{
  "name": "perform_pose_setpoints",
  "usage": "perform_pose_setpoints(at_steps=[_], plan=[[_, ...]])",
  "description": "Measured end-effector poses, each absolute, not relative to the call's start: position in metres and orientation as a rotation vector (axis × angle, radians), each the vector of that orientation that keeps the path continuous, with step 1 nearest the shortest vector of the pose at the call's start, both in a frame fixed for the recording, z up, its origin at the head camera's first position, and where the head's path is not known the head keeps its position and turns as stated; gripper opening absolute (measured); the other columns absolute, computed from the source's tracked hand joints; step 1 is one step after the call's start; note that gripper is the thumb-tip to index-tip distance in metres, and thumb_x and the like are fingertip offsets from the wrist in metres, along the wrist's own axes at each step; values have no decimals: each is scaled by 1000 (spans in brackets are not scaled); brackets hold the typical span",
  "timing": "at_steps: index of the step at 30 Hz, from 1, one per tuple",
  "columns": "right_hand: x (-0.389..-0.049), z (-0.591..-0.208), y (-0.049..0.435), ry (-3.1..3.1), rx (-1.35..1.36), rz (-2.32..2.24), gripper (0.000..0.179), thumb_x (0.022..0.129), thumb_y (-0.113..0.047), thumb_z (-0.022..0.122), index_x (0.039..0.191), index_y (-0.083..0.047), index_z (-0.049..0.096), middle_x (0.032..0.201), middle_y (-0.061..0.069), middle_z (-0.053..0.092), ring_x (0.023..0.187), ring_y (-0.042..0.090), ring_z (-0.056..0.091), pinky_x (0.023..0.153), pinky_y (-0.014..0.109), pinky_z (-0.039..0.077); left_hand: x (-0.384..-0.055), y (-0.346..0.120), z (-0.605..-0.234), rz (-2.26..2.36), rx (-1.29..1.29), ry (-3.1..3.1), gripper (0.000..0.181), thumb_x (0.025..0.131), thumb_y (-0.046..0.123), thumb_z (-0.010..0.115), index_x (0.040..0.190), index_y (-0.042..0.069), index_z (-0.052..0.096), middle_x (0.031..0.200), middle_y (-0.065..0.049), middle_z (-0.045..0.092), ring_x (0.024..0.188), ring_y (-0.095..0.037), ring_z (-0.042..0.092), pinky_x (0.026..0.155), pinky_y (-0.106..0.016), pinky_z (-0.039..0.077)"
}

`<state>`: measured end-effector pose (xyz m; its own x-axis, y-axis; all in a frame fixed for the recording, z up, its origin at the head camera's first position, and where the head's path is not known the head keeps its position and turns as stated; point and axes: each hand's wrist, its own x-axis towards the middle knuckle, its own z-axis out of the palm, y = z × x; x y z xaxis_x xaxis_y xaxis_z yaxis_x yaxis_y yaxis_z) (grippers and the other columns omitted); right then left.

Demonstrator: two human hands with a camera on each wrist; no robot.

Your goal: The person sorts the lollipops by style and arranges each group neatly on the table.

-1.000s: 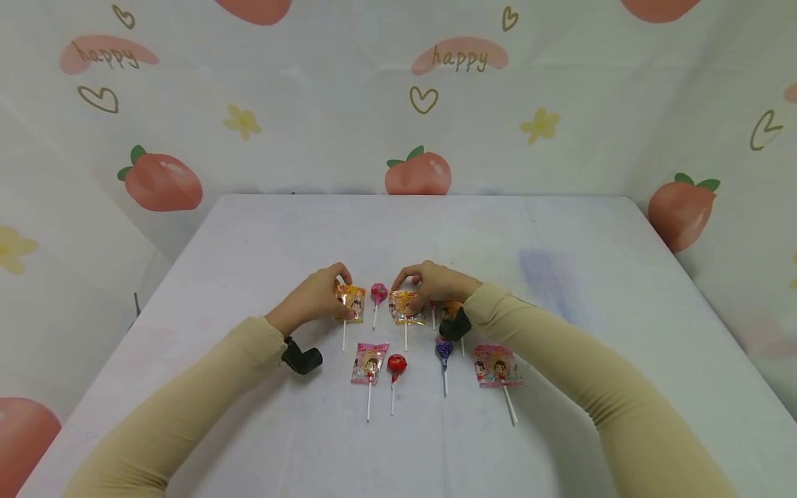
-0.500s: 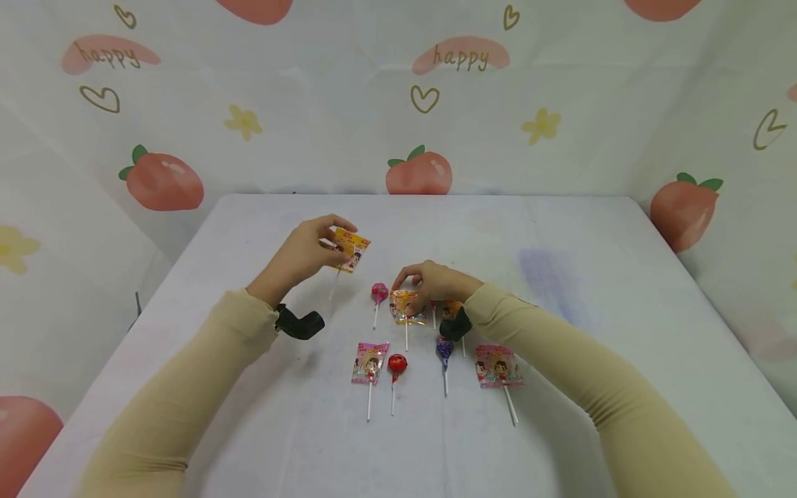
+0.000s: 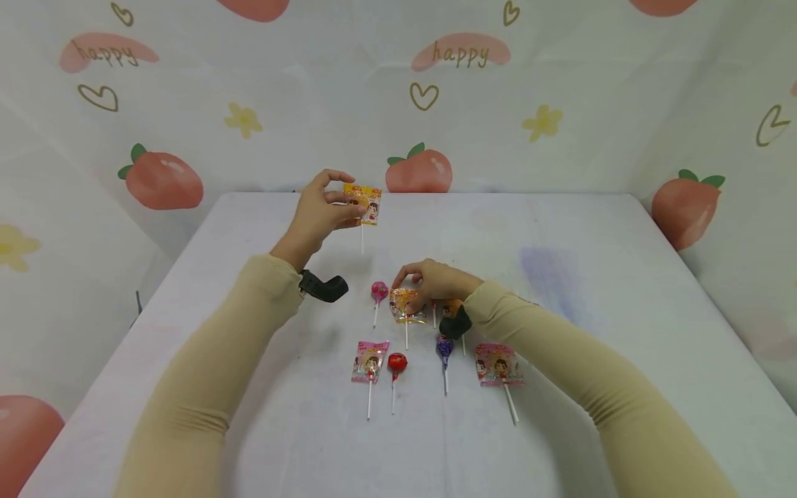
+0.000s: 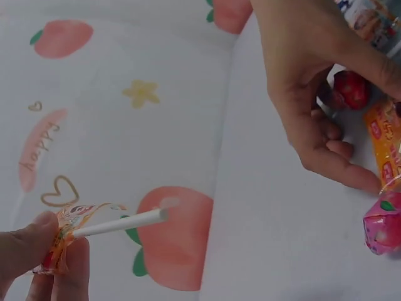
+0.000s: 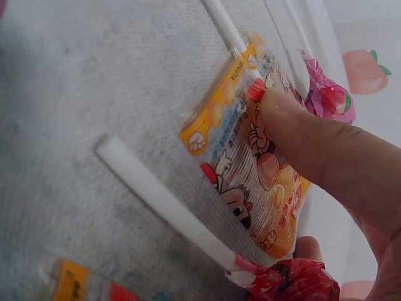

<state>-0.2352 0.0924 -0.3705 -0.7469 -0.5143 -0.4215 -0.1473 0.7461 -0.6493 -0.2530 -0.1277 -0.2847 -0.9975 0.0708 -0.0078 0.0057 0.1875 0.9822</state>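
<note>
My left hand point(image 3: 316, 216) is raised over the far part of the table, pinching a yellow-orange wrapped lollipop point(image 3: 373, 200) by its flat wrapper. Its white stick points down in the head view. In the left wrist view, thumb and fingers squeeze that wrapper beside the stick point(image 4: 122, 222). My right hand point(image 3: 441, 279) stays low on the table around a second orange-wrapped lollipop point(image 5: 238, 153). The right wrist view has the thumb pressed on its wrapper and a fingertip at the far edge. A pink ball lollipop point(image 3: 379, 291) lies just left of it.
Beneath the right wrist are a red lollipop point(image 5: 294, 280) and another orange-wrapped one point(image 3: 451, 307), partly hidden. Nearer lie two pink-wrapped lollipops, left point(image 3: 370, 361) and right point(image 3: 499, 364), with a red ball point(image 3: 396, 362) and a purple one point(image 3: 445, 346) between. A patterned cloth point(image 3: 311, 124) hangs behind.
The left hand has lifted its orange-wrapped lollipop off the table, carrying it up and away toward the back edge. The right hand has kept its place.
</note>
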Motion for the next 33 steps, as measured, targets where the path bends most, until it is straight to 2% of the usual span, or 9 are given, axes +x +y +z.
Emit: perform_pose_setpoints(at_steps=[5, 8, 11, 15, 21, 26, 33], plan=[[-235, -372, 92, 2334, -492, -824, 45, 77, -18, 83, 117, -30, 66, 141, 19, 46, 129, 37, 44, 105, 51, 37, -270, -123, -293, 2008, -78, 2245, 57, 89, -1, 65, 139, 15, 43, 125, -17, 56, 99, -21, 61, 89, -33, 53], [-236, -372, 90, 2326, -468, -832, 44, 77, -18, 83, 116, -30, 67, 142, 18, 45, 128, 36, 43, 105, 52, 36, -279, -120, -301, 2022, -164, 2165, 60, 90, -7, 60, 143, 14, 40, 121, -14, 52, 102, -23, 58, 95, -37, 50], [-236, -374, 89, 2311, -440, -829, 43, 78, -18, 82, 116, -31, 67, 143, 18, 44, 128, 36, 43, 105, 53, 36, -284, -117, -311, 2027, -223, 2111, 61, 91, -11, 56, 143, 13, 38, 113, -11, 50, 100, -22, 57, 97, -38, 49], [-237, -377, 88, 2305, -421, -823, 43, 78, -18, 82, 115, -32, 67, 143, 17, 44, 128, 36, 43, 105, 53, 37, -289, -112, -324, 2029, -261, 2100, 61, 90, -10, 57, 143, 15, 40, 108, -9, 49, 94, -20, 58, 94, -38, 50], [-238, -376, 91, 2312, -431, -819, 43, 77, -19, 82, 115, -32, 67, 143, 17, 44, 128, 36, 42, 106, 54, 35, -297, -106, -350, 1920, -283, 2216, 62, 88, -7, 63, 142, 20, 45, 113, -10, 49, 96, -21, 58, 87, -38, 54], [-238, -375, 92, 2311, -448, -835, 43, 77, -18, 82, 116, -30, 67, 142, 18, 45, 130, 37, 42, 107, 53, 34, -299, -107, -365, 1794, -283, 2281, 62, 87, -6, 65, 142, 18, 46, 113, -11, 52, 90, -19, 58, 87, -37, 54], [-238, -373, 92, 2315, -458, -836, 43, 78, -17, 82, 116, -30, 67, 142, 18, 45, 130, 36, 42, 107, 53, 34, -301, -109, -373, 1652, -261, 2343, 62, 88, -2, 66, 143, 16, 45, 115, -12, 51, 87, -17, 58, 77, -27, 56]])
